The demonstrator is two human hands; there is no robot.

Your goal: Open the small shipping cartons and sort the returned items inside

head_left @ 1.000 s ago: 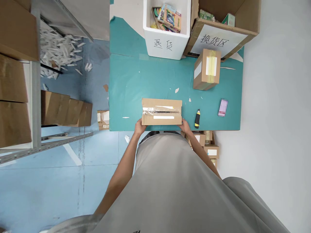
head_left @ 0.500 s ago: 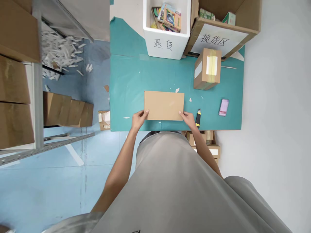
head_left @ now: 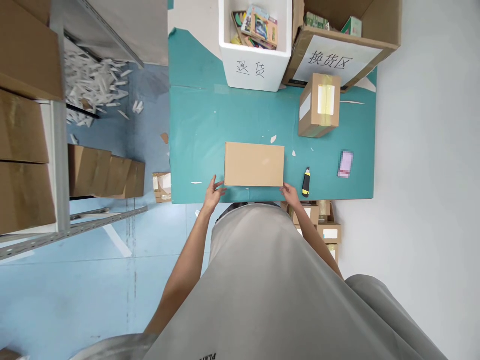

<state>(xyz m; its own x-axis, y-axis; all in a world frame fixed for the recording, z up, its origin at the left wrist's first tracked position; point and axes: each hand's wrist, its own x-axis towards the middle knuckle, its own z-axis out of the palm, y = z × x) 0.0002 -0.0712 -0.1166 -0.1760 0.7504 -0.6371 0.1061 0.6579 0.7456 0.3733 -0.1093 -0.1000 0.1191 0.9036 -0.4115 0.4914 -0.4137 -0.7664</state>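
Observation:
A plain brown cardboard box [head_left: 254, 165] lies flat on the green-topped table [head_left: 195, 125], close to its front edge. By the near left corner of the box is my left hand [head_left: 213, 195], open with its fingers apart. My right hand [head_left: 290, 194] is at the near right corner, fingertips beside or just touching it, and its fingers look loosely spread. Just right of that hand lies a black and yellow box cutter [head_left: 306, 182].
A taped, labelled carton [head_left: 318, 106] stands before a large open carton [head_left: 345, 60] and a white foam bin [head_left: 255, 67] of small colourful packs. A pixelated pinkish object [head_left: 345, 164] lies at right. Shelved boxes [head_left: 26, 197] line the left; more cartons [head_left: 330, 233] are below the table.
Both hands have let go of the cardboard box and drawn slightly toward me. Its near face now lies level on the table, with the left edge shifted a little right.

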